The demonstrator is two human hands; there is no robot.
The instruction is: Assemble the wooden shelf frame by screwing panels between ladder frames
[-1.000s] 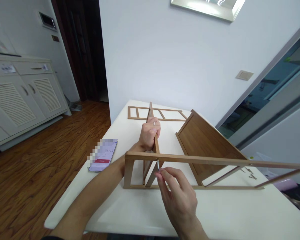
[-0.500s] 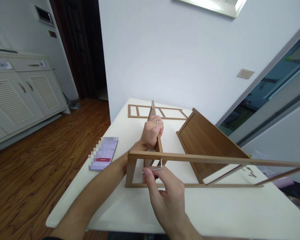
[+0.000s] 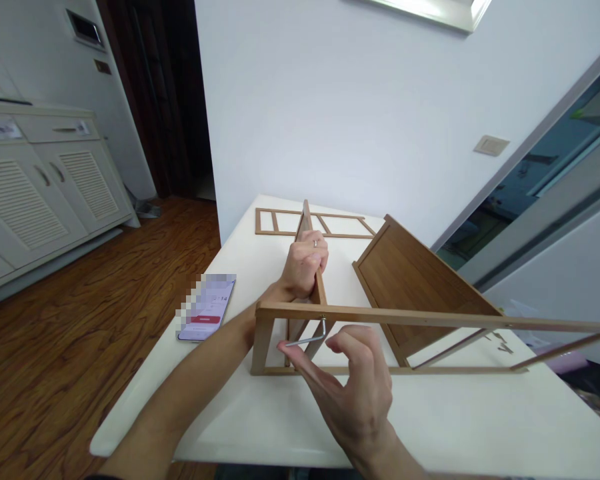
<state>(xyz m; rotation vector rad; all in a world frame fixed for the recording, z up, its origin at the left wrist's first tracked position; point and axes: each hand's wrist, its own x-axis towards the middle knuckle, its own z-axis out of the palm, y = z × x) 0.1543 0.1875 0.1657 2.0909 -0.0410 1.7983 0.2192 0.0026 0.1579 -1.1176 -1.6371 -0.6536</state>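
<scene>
My left hand (image 3: 304,265) is closed around the upright wooden panel (image 3: 321,291), which runs away from me toward the wall. At its near end the panel meets a ladder-like wooden side frame (image 3: 380,313) that stands on its long edge. A bent metal hex key (image 3: 324,328) sits at a screw in the frame's top rail, its long arm pointing left. My right hand (image 3: 357,393) is just below it, the thumb tip touching the key's long arm. Its thumb and curled fingers are apart, with nothing gripped between them.
A second slatted frame (image 3: 274,222) lies flat at the back of the white table (image 3: 220,407). To the right leans a wide wooden panel (image 3: 420,287). A phone (image 3: 210,310) lies on the left, and several small hardware pieces (image 3: 503,345) lie on the right.
My right fingers have let go of the hex key and moved right, leaving the thumb at its end. The key stays at the screw, and my left hand keeps its hold.
</scene>
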